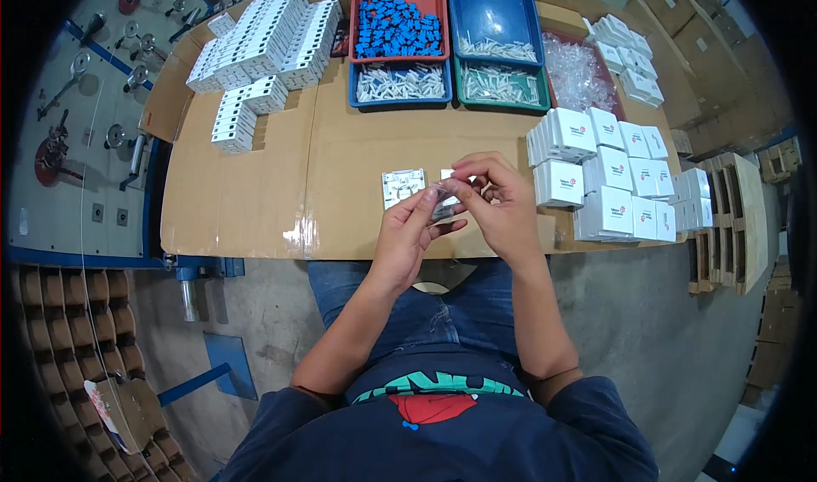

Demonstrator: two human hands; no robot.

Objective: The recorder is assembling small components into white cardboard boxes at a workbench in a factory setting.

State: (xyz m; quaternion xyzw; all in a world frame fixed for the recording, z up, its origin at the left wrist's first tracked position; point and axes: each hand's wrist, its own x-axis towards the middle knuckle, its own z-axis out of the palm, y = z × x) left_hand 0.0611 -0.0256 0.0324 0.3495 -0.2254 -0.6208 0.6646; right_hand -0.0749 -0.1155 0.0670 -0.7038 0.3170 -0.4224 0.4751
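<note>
Both hands meet over the near middle of the cardboard-covered table. Between their fingertips is a small clear plastic bag (442, 203); what it contains is too small to make out. My left hand (402, 239) pinches it from one side, thumb and forefinger closed. My right hand (504, 214) grips it from the other side, with thumb and fingers bent together. Just beyond my left hand a flat, square white piece with metal-looking details (402, 186) lies on the cardboard (340, 176). Another white piece (447, 175) is mostly hidden behind my right hand.
At the back stand a red tray (400, 59) of blue parts, blue trays (400, 103) with white pieces, a green tray (502, 105) and a bin of clear bags (580, 69). White box stacks rise at left (255, 44) and right (608, 176). Pallets (736, 222) stand beyond.
</note>
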